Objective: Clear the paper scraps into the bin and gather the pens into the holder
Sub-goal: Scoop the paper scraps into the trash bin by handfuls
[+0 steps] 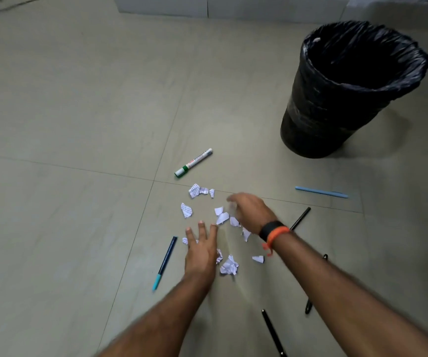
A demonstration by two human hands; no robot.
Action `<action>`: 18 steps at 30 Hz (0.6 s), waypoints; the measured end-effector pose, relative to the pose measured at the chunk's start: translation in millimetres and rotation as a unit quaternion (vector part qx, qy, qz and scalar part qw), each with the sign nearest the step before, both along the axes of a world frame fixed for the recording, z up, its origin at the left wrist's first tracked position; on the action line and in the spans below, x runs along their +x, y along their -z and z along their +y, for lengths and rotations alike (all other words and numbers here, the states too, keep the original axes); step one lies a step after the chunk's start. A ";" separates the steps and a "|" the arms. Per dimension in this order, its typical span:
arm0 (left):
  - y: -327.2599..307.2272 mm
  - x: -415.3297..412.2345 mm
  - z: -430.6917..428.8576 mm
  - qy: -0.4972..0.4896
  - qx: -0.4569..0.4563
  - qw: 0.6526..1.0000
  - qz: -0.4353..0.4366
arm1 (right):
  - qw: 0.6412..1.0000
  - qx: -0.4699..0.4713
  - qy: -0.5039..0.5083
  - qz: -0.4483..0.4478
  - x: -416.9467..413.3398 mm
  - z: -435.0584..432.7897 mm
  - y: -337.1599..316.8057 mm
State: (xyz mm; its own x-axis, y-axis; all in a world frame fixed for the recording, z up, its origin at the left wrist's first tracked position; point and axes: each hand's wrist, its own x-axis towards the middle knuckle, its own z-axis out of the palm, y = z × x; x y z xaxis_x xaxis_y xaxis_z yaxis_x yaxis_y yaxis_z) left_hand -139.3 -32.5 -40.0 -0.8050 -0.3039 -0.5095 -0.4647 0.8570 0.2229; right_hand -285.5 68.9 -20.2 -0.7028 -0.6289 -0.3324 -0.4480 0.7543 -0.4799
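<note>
Several torn white paper scraps (pixel 186 210) lie scattered on the tiled floor in the middle of the view. My left hand (pixel 200 247) reaches over them with straight, spread fingers, palm down. My right hand (pixel 247 211) hovers over the scraps further right with fingers curled down; it is blurred, and something pale shows at its fingertips. A black bin (pixel 310 119) lined with a black bag stands at the upper right. Around the scraps lie a green-capped white marker (pixel 193 163), a dark blue pen with a teal cap (pixel 165 262), a light blue pen (pixel 321 192) and black pens (pixel 301 218).
Two more black pens (pixel 273 333) lie near the bottom edge under my right forearm. White boxes or a wall base (pixel 207 6) run along the top. Bare floor tiles stretch to the left. No pen holder is in view.
</note>
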 end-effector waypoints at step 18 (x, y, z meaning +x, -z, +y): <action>-8.8 0.8 -46.0 -0.026 0.081 0.977 0.194 | 0.977 0.080 -0.190 0.051 33.3 8.7 -0.4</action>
State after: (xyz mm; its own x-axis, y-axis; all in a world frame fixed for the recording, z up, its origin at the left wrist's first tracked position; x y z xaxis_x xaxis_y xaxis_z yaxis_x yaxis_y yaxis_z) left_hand -138.4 -78.5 -31.2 -0.9326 -0.2902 -0.2144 -0.3605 0.7739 0.5207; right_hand -252.2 77.6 -19.8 -0.4635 -0.7968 -0.3875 -0.7500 0.5857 -0.3074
